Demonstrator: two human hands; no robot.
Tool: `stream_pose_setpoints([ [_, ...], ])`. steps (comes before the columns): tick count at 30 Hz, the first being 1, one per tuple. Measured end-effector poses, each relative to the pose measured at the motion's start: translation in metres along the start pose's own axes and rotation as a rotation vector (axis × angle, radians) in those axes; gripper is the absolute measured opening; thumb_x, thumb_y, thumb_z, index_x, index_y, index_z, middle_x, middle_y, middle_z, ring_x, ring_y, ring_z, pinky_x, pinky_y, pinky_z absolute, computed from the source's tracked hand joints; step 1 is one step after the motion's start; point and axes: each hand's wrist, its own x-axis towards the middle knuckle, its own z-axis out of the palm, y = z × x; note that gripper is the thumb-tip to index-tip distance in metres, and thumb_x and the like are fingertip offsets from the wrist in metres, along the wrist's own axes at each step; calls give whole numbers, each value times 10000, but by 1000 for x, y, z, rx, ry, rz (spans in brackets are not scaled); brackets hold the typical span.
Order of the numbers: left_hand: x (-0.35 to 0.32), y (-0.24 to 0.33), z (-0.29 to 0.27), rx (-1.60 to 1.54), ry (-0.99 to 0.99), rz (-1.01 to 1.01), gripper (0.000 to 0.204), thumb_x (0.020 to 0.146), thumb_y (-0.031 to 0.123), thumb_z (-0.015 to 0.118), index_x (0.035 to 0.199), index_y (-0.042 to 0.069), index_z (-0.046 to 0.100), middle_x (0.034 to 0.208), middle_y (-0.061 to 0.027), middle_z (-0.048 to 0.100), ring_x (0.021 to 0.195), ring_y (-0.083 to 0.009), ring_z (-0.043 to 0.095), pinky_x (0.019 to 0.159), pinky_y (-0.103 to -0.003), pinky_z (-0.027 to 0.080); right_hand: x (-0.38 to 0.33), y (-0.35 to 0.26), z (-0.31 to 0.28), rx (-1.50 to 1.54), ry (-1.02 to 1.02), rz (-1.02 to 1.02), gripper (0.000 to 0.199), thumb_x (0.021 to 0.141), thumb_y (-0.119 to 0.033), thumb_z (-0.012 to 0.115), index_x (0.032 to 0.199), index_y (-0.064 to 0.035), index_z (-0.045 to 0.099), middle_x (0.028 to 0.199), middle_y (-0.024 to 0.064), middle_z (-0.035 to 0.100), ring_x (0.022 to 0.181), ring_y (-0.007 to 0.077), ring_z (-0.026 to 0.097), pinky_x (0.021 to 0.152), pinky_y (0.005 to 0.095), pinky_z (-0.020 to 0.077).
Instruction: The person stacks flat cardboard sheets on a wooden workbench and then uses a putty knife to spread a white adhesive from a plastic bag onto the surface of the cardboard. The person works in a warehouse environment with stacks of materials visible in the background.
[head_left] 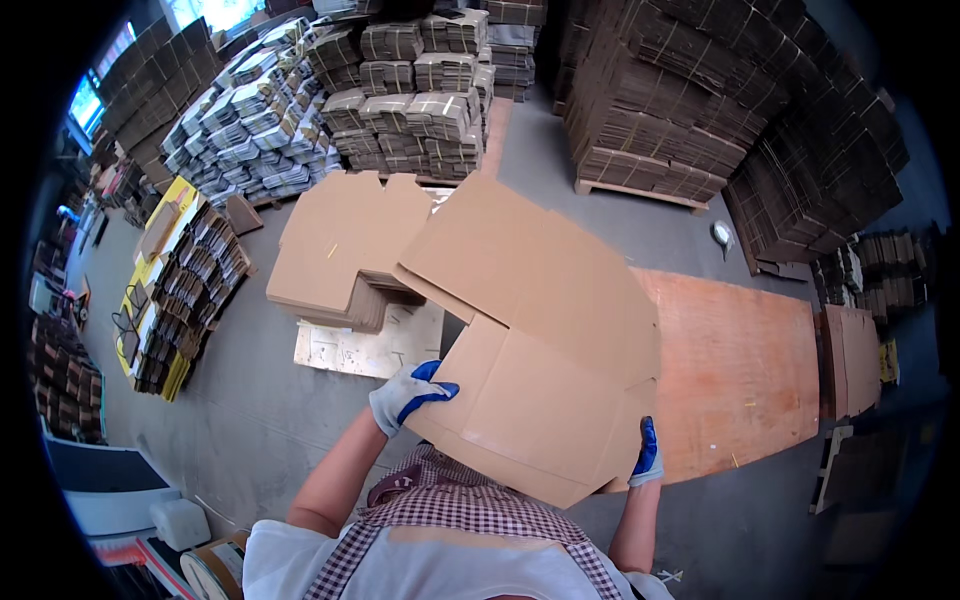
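A large flat brown cardboard box blank (540, 340), with flaps and slots cut into it, is held up in front of my body. My left hand (412, 394), in a grey glove with blue palm and fingers, grips its near left edge, thumb on top. At its right edge my right hand (647, 452), gloved alike, holds on; the fingers under the board are hidden. Just beyond, to the left, a stack of similar cardboard blanks (350, 240) rests on a pale wooden board (370, 345). The held blank overlaps part of that stack from this view.
An orange-brown plywood sheet (740, 375) lies on the floor to the right. Tied cardboard bundles (410, 90) stand piled at the back, and a tall palletised stack (660, 110) is at the back right. Further bundles (195, 290) lie on the left. A white container (180, 523) sits low left.
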Motion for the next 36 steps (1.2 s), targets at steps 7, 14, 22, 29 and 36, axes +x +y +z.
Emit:
stream_pose_setpoints([
  [7,7,71,-161,17,149,93,382,846,75,744,1206,-31,674,1044,-64,726,938,-128,670,834,-266,537,130,30,177,-169,-40,-42,470,960,-296,662,1357,-58,580,1273,108,671,1110,271,671,937,431,566],
  [14,-24,116,-217,-286,338,124,364,856,71,723,1182,-81,665,1026,-101,733,860,-151,706,781,-273,570,187,-19,316,-588,-171,-95,329,953,-266,672,1138,7,688,1045,109,736,907,203,710,813,333,580],
  [22,-20,157,-259,-428,428,331,396,903,99,660,1270,-48,628,1091,-109,727,949,-185,718,844,-286,578,270,-79,481,-498,-312,-32,306,902,-214,734,1112,3,690,1009,100,733,898,213,716,822,350,592],
  [29,7,197,-308,-269,606,513,291,955,93,612,1203,-40,687,1171,-101,703,1073,-175,677,925,-298,535,369,-139,635,-439,-671,-10,233,906,-207,705,1080,-53,688,989,88,725,893,201,706,797,352,582],
  [36,33,250,-321,-406,843,429,348,964,144,650,1265,-28,628,1140,-124,711,999,-208,715,878,-327,580,472,-204,758,-503,-793,-156,189,957,-233,644,996,-54,691,766,95,680,557,241,616,491,353,484],
])
